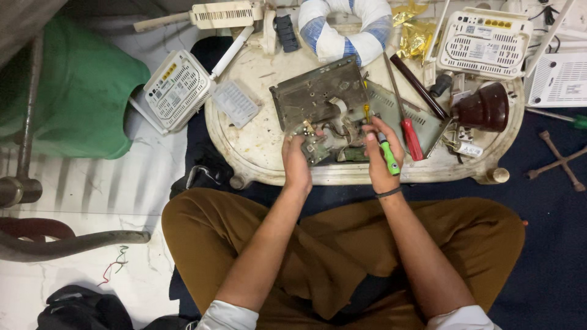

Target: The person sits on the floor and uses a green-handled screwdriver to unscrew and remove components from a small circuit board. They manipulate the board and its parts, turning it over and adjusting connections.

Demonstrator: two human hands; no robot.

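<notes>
My left hand [296, 164] grips a small green circuit board [316, 146] at the front of a low white table [257, 153]. My right hand [380, 160] holds a green-handled screwdriver [387, 154], its tip pointing up toward an opened metal device chassis [319, 93]. Wires and small parts lie between the two hands. A red-handled screwdriver [411, 138] rests just right of my right hand.
White routers lie at the left [178, 90], back right [486, 44] and far right [559, 79]. A blue-and-white ring cushion [343, 27], a dark brown dome-shaped object [486, 109], a clear plastic box [236, 102] and a cross wrench [559, 162] surround the table. A green container [79, 85] stands at left.
</notes>
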